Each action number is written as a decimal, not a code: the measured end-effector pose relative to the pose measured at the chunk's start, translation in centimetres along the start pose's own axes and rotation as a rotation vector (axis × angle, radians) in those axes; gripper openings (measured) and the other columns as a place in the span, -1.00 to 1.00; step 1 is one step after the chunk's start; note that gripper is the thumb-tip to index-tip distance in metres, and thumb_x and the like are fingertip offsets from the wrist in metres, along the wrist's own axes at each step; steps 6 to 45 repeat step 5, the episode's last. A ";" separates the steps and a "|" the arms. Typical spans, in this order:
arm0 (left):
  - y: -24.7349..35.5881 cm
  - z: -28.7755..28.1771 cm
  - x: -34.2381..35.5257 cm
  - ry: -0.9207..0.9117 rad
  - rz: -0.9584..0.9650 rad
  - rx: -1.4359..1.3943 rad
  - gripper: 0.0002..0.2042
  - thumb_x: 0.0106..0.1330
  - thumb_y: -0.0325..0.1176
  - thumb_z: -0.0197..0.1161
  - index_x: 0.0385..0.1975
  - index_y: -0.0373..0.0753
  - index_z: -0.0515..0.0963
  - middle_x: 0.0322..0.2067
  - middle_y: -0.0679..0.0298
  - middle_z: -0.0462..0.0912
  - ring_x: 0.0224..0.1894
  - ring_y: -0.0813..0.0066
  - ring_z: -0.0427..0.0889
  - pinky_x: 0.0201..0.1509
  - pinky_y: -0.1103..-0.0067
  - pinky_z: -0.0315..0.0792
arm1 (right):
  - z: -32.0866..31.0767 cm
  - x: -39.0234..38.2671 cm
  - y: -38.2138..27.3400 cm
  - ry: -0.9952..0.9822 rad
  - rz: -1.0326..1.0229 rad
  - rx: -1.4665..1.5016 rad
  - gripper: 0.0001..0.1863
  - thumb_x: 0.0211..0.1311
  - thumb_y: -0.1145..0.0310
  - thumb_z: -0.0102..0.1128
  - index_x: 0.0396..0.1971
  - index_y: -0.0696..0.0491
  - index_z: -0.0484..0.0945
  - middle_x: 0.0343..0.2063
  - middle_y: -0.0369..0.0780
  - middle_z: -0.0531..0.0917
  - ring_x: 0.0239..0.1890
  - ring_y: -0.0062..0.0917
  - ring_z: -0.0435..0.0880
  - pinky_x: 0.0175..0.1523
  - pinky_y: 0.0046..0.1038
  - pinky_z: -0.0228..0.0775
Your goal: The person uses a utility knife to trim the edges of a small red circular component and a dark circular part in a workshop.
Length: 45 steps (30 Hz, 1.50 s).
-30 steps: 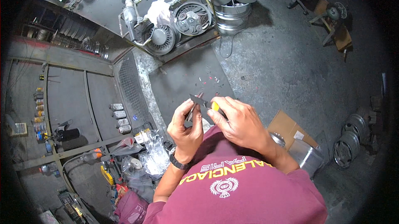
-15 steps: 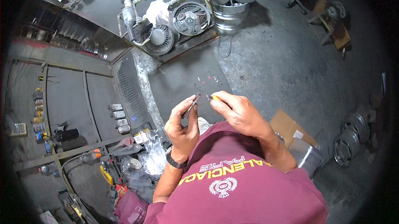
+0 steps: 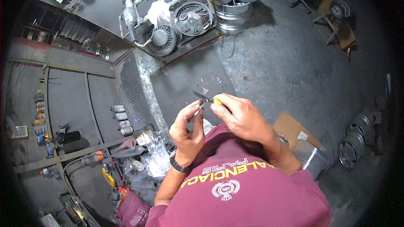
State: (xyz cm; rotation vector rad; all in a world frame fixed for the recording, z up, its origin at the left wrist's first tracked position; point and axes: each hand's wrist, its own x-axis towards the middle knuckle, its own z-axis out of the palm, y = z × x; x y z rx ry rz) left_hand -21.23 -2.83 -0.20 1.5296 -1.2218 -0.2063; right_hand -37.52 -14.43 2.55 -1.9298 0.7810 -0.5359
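Observation:
In my right hand point(image 3: 242, 113) is a knife with a yellow-and-black handle point(image 3: 217, 101). Its dark blade point(image 3: 202, 96) points left, just above the fingertips of my left hand point(image 3: 186, 128). Those fingers are pinched on a small, thin, light-coloured piece point(image 3: 201, 108), too small to make out. A small pale scrap point(image 3: 205, 91) shows just beyond the blade. Both hands are held up in front of my body, close together. Small white and red bits point(image 3: 212, 79) lie farther off on the dark mat point(image 3: 181, 75).
Ahead stands a metal frame machine point(image 3: 162, 37) with pulleys, beside stacked wheel rims point(image 3: 233, 18). On the left, bottles point(image 3: 122, 117) and a clear plastic bag point(image 3: 155, 159) rest on panelled surfaces. A cardboard piece point(image 3: 288, 126) and a clear bin point(image 3: 309, 157) are at right, near more rims point(image 3: 353, 142).
The knife in my right hand has moved left and now shows its blade lying across the left fingertips. My left hand has turned slightly, and the thin piece in it shows differently.

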 end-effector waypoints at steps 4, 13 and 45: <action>0.4 -1.0 0.6 -0.011 -0.275 -0.271 -0.74 0.48 -0.59 0.40 0.10 -0.36 0.59 0.08 0.02 0.78 0.16 0.35 0.75 0.30 0.48 0.59 | -0.5 1.2 2.4 -0.146 0.216 0.428 -0.66 0.69 0.08 0.12 0.05 0.06 0.64 -0.17 -0.11 0.78 -0.18 -0.19 0.80 -0.13 -0.22 0.58; 1.1 -1.4 1.0 -0.048 -0.422 -0.366 -0.74 0.52 -0.56 0.37 0.13 -0.36 0.57 0.09 0.02 0.78 0.16 0.33 0.75 0.29 0.48 0.60 | -0.7 1.3 3.4 -0.205 0.315 0.629 -0.62 0.72 0.01 0.07 0.08 -0.01 0.68 -0.10 -0.18 0.84 -0.08 -0.19 0.85 -0.10 -0.21 0.61; 1.1 -1.4 1.0 -0.048 -0.422 -0.366 -0.74 0.52 -0.56 0.37 0.13 -0.36 0.57 0.09 0.02 0.78 0.16 0.33 0.75 0.29 0.48 0.60 | -0.7 1.3 3.4 -0.205 0.315 0.629 -0.62 0.72 0.01 0.07 0.08 -0.01 0.68 -0.10 -0.18 0.84 -0.08 -0.19 0.85 -0.10 -0.21 0.61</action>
